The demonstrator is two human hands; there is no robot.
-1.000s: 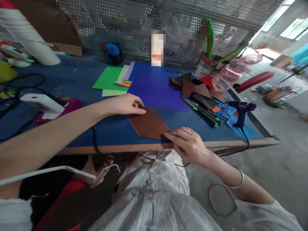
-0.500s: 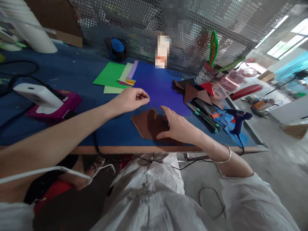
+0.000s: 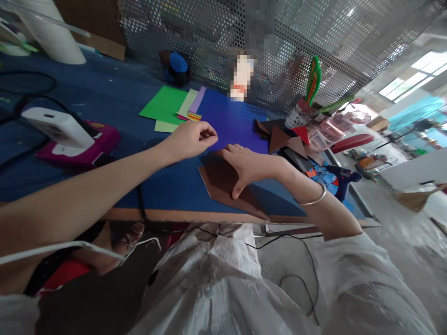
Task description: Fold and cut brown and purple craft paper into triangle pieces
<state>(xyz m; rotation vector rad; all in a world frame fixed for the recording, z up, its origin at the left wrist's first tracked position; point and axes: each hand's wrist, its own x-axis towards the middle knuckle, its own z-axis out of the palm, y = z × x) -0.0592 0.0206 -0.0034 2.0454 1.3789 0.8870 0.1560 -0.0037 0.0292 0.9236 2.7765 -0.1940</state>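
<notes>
1. The brown sheet (image 3: pixel 223 186) lies flat on the table (image 3: pixel 171 188), just below the centre of the frame. Its pointed lower-right end reaches the wooden front edge; a second ago the right hand covered an end on that side.
2. The right hand (image 3: pixel 249 163) is over the brown sheet, its grip spread wide, thumb well apart from the fingers, with nothing seen held. Its fingers lie at the sheet's upper edge and its thumb over the middle; how firmly it presses, I cannot tell. A second ago its fingertips were at the sheet's right-hand corner; half a second ago it was open near the same place as now.
3. The left hand (image 3: pixel 192 139), at the centre of the frame, was by the sheet's top corner a second ago. Now it is near the lower left of the blue sheet (image 3: pixel 232 123), its grip nearly closed, thumb and fingertips close together; whether they pinch anything, I cannot tell.
4. The green sheet (image 3: pixel 164 103) remains left of the blue one, upper left of centre.
5. Right of centre, the brown and black pieces (image 3: pixel 279 139) sit in their heap, the glue gun (image 3: pixel 345 179) below and to the right.
6. The whole view has tilted slightly since the first frame.
</notes>
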